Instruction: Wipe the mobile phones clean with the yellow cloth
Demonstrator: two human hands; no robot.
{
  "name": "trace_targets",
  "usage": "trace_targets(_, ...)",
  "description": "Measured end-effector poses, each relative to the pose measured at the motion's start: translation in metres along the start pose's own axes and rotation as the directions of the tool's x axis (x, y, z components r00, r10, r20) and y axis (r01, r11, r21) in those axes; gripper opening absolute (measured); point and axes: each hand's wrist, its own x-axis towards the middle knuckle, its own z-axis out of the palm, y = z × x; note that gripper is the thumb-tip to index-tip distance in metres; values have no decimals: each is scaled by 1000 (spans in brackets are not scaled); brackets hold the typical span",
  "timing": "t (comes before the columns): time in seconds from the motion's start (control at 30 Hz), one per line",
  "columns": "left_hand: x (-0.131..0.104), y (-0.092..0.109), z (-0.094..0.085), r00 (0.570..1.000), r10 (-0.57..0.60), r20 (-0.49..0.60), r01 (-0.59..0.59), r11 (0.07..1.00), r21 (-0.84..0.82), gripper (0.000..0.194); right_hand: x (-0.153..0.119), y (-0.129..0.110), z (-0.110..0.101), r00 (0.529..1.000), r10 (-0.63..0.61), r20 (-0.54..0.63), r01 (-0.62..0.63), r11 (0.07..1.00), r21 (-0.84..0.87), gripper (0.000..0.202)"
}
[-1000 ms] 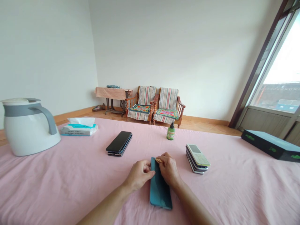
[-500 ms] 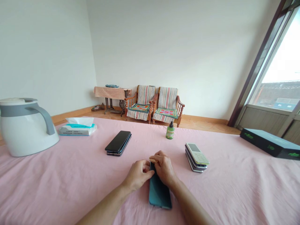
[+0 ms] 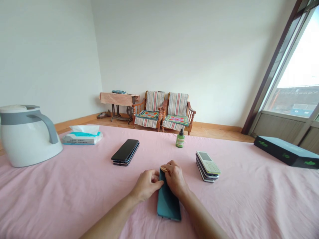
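A dark teal smartphone (image 3: pixel 168 204) lies on the pink cloth in front of me, its long side pointing away. My left hand (image 3: pixel 147 186) grips its left edge near the far end, thumb on top of the phone. My right hand (image 3: pixel 174 179) is closed on a small tan cloth (image 3: pixel 163 169), pressed against the far end of the phone. The right hand's fingertips are partly hidden. A stack of phones with a black one on top (image 3: pixel 125 150) lies ahead on the left. Another stack, topped by a white keypad phone (image 3: pixel 208 162), lies to the right.
A green spray bottle (image 3: pixel 180 139) stands ahead of my hands. At the left are a white and grey jug (image 3: pixel 30 139) and a tissue pack (image 3: pixel 81 137). A black box (image 3: pixel 286 152) sits at the right. Two wooden chairs (image 3: pixel 175 113) stand beyond the pink cloth (image 3: pixel 82 196).
The cloth in my right hand has shifted slightly at the phone's far end, baring a little more of its corner. My left hand keeps its grip.
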Motion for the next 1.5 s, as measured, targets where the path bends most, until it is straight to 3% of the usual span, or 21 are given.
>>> trace_targets(0.17,1,1,-1,1000,8,25,-8,1000,1,29,-7,-1,-8,1000,7,19,-7,1000,9,31)
trace_targets(0.4,2,1,-1,1000,22,16,-23,999,32,31,-51,0,-33,997,26,71,-27,1000,12,31)
trace_targets(0.5,3,0,-2,999,36,29,-37,999,40,30,-45,6,-33,997,68,40,-67,997,-45,32)
trace_targets(0.73,1,3,-3,999,46,29,-47,997,58,28,-4,20,-24,990,128,-51,-134,983,-127,29)
trace_targets(1.0,-2,4,-2,999,32,6,-33,998,54,30,-40,2,-30,997,53,54,-47,992,-114,30)
trace_targets(1.2,-1,4,-2,999,27,22,-27,999,42,27,-6,14,-25,998,45,43,-40,992,-119,30)
trace_targets(1.3,-2,5,-2,999,23,22,-24,999,26,28,-2,8,-19,999,22,37,-18,995,-102,29)
trace_targets(1.43,-4,9,-2,1000,19,19,-19,1000,-1,34,-25,-10,-14,999,-11,39,13,998,-59,30)
trace_targets(1.5,-4,11,-2,1000,19,22,-19,1000,-10,37,-38,-15,-13,1000,-7,14,6,999,51,32)
